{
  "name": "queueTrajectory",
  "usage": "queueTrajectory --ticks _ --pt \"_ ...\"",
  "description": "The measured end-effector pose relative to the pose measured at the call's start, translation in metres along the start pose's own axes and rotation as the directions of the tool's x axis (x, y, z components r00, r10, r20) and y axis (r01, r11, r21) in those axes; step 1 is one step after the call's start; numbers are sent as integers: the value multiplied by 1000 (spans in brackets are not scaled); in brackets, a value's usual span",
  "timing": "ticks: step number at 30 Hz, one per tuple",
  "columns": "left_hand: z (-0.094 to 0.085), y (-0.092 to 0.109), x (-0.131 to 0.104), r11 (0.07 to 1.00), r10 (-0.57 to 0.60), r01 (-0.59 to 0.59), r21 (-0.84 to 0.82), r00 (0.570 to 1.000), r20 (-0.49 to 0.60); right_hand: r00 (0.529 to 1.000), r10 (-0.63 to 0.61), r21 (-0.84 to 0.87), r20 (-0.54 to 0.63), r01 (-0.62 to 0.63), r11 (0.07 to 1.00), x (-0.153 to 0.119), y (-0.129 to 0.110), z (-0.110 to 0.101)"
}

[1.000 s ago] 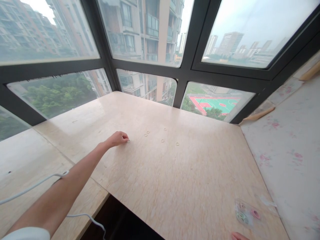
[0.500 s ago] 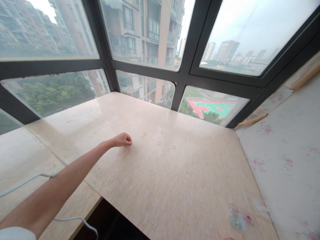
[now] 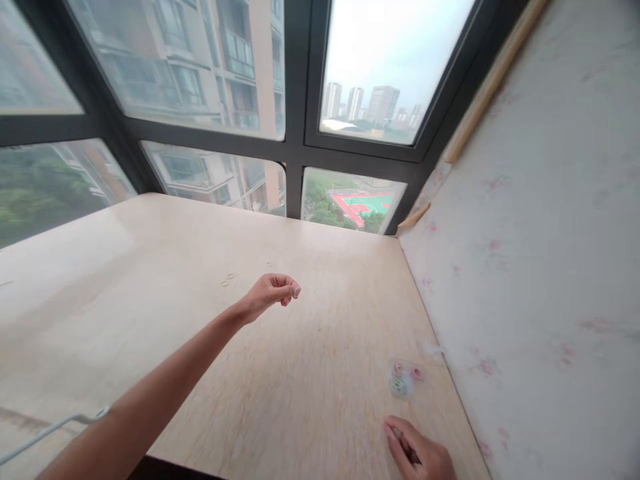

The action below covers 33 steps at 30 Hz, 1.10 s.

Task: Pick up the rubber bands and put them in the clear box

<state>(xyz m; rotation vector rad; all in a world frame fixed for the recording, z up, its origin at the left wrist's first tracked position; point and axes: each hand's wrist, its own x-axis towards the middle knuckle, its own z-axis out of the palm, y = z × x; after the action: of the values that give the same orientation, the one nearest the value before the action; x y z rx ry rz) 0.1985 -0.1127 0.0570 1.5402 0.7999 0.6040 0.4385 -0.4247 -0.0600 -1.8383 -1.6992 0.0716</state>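
Observation:
My left hand (image 3: 278, 291) is raised just above the tabletop, thumb and fingers pinched together. A small pale elastic band (image 3: 297, 292) shows as a thin loop at its fingertips. To the left of that hand lie two more thin bands, one pale ring (image 3: 225, 284) and another ring (image 3: 231, 276) close beside it. A third ring (image 3: 269, 264) rests just beyond the hand; the hand may cover others. My right hand (image 3: 420, 451) is low on the right, fingers curled to a pinch; whatever they hold is hidden. Just past it sits a clear box (image 3: 406, 395) of coloured bands.
The light marbled tabletop (image 3: 280, 380) runs back to dark-framed windows (image 3: 295, 150). A flowered wall (image 3: 530, 280) bounds it on the right. A white cable (image 3: 55, 427) passes by my left forearm, and a dark gap shows at the front edge.
The view has swung to the right. My left hand has moved right across the rings, and a band now shows at its fingertips. More of my right hand has come into sight near the box.

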Motion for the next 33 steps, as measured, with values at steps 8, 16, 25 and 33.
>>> queueTrajectory --ticks 8,16,25,33 --pt "140 -4 15 971 91 -131 202 976 196 996 89 75 4 -89 993 9 -16 -11" --pt "214 -20 11 750 241 -472 464 848 472 985 165 147 53 -171 974 8 -18 -14" --pt "219 -16 14 697 215 -518 496 811 544 980 192 182 59 -200 963 9 -18 -16" --pt "204 -24 7 749 210 -464 473 843 494 982 180 172 54 -187 967 9 -17 -14"
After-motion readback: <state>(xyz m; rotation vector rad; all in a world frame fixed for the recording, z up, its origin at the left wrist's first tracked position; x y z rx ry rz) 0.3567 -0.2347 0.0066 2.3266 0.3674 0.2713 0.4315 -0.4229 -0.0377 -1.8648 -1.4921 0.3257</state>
